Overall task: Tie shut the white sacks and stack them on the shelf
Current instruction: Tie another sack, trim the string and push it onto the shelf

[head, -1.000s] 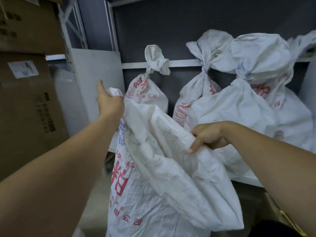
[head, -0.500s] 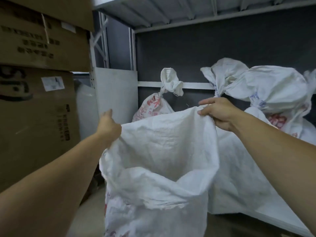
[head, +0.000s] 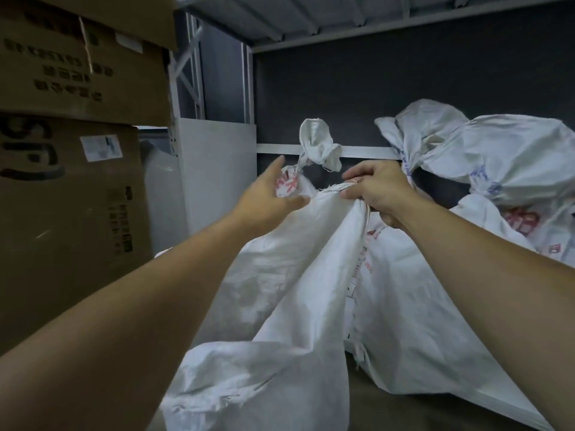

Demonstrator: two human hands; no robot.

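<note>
Head view: two bare hands work on one untied white woven-plastic sack [head: 298, 290], which hangs in front of the grey metal shelf [head: 361, 151] with its lower end running out of the bottom of the frame. The right hand [head: 382, 188] has its fingers curled tight round the sack's gathered top edge and holds it up in a bunch. The left hand [head: 267, 197] is flat and holds nothing, thumb raised, straight fingers close together and pointing at the bunch. Whether their tips touch the fabric I cannot tell.

On the shelf behind, three knotted white sacks with red print can be counted: a small one [head: 317, 144] between the hands, a second [head: 429, 126] behind the right hand, and a large third [head: 513, 157] at the right edge. Their bodies overlap, so more cannot be ruled out. Two brown cardboard boxes, one [head: 77, 63] stacked on the other [head: 62, 228], stand at the left.

Half a second ago both hands held the mouth stretched wide open. Now the mouth is drawn together in the right hand, and the left has let go.
</note>
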